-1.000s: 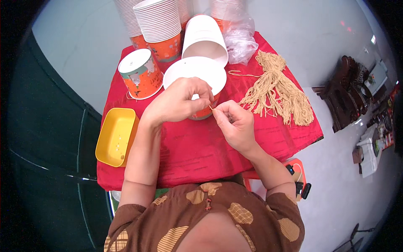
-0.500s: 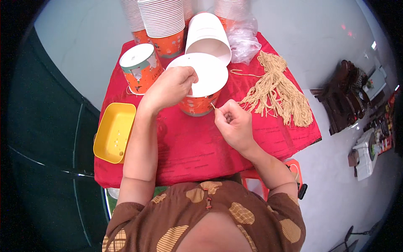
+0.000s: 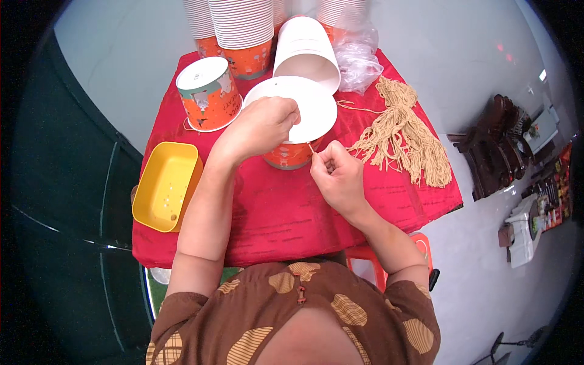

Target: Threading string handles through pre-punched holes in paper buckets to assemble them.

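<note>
An orange paper bucket [image 3: 291, 157] with a white inside [image 3: 316, 112] stands upright on the table in front of me. My left hand [image 3: 264, 126] reaches over its near left rim, its fingers curled at the bucket's mouth. What those fingertips hold, if anything, is hidden. Just outside the bucket's front right side, my right hand [image 3: 337, 173] pinches a short tan cord [image 3: 311, 148]. The cord's upper end meets the bucket wall below the rim. A small dark hole shows on the far inner wall.
A tan cord bundle [image 3: 404, 134] lies at right. At left are a yellow tub [image 3: 151, 188] with small bits inside and an upturned orange bucket [image 3: 210, 103]. Behind stand stacked buckets [image 3: 243, 27], a white bucket on its side [image 3: 304, 45] and a clear plastic bag [image 3: 359, 61].
The view has shifted slightly. My left hand has moved a little right over the bucket's mouth. My right hand keeps its pinch on the cord, which now sits closer under the rim.
</note>
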Motion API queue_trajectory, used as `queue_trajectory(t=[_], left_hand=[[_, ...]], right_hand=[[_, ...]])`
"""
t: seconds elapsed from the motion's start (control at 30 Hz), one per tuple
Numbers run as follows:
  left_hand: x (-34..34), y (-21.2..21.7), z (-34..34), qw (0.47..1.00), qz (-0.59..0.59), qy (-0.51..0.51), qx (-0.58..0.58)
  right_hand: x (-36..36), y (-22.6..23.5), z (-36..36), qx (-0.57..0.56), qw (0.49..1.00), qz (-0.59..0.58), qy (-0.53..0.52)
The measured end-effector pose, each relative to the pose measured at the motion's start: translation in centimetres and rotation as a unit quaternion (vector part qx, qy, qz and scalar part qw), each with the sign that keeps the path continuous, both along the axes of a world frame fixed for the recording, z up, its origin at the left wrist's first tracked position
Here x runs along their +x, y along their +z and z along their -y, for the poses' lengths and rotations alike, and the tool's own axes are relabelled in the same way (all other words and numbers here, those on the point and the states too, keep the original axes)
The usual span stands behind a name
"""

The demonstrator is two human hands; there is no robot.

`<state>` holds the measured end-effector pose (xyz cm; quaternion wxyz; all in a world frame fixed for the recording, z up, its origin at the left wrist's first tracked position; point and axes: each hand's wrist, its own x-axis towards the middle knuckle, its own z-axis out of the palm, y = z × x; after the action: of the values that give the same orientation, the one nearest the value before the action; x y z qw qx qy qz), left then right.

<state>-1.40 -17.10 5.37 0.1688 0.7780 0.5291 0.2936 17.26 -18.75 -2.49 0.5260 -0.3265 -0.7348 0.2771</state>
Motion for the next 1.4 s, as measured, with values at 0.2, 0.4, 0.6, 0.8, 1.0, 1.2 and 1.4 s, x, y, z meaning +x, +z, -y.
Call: queue_trajectory(t=[0.2,0.4,0.6,0.8,1.0,1.2,1.4], left_hand=[[0.2,0.0,0.0,1.0,0.002,0.025,-0.004],[0.1,-0.2,-0.2,1.0,0.006,0.015,-0.016],[0.2,-0.2,-0.3,0.999,0.038,0.02,-0.028],[0.2,0.1,-0.2,0.999,0.017,0.035,-0.031],[0.3,0.0,-0.3,0.999,0.026,0.028,-0.032],[-0.1,-0.5,-0.6,0.999,0.023,-0.003,-0.042],[-0.2,-0.4,-0.6,0.998,0.014,-0.018,-0.062]], right_hand=[[-0.1,0.0,-0.5,0.012,1.0,0.02,-0.011],[-0.4,-0.2,-1.1,0.019,0.999,0.026,-0.004],[-0.4,0.2,-0.8,0.002,0.999,0.042,-0.009],[-0.2,0.2,-0.7,0.017,0.999,0.041,-0.004],[-0.2,0.3,-0.8,0.014,0.999,0.039,-0.009],[-0.6,0.3,-0.9,0.012,0.999,0.04,-0.01],[-0.8,0.3,-0.9,0.017,0.999,0.03,-0.001]])
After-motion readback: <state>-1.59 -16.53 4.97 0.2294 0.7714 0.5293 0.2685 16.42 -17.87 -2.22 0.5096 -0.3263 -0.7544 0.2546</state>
